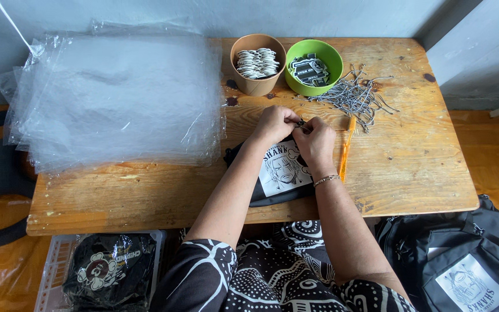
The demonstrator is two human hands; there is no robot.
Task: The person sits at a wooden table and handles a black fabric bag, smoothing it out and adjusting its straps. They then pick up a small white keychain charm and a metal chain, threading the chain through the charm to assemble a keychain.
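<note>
My left hand and my right hand meet over a small black pouch with a white printed picture, lying on the wooden table. Both hands pinch a small dark piece at the pouch's top edge, between the fingertips; what it is I cannot tell. My forearms cover part of the pouch. A thin orange stick lies just right of my right hand.
A stack of clear plastic bags covers the table's left half. A brown paper cup of tags, a green bowl of dark tags and a pile of metal ball chains sit at the back. Black bags lie on the floor right, a white basket left.
</note>
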